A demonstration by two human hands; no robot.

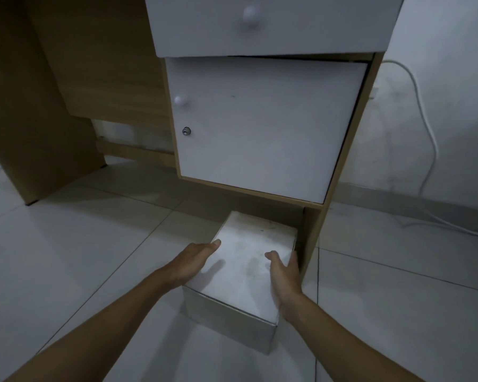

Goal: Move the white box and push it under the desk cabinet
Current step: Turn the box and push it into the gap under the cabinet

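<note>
white box (244, 274), white cabinet door (262, 125) in tan wood frame (312, 238).

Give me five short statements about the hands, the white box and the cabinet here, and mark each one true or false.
1. The white box sits on the tiled floor. True.
2. Only one hand touches the box. False: the left hand and the right hand are both on it.
3. The box is completely under the desk cabinet. False: only its far end reaches the gap; most sticks out.
4. The cabinet door has a round knob and a keyhole. True.
5. The box lid is open. False: it is closed.
</note>
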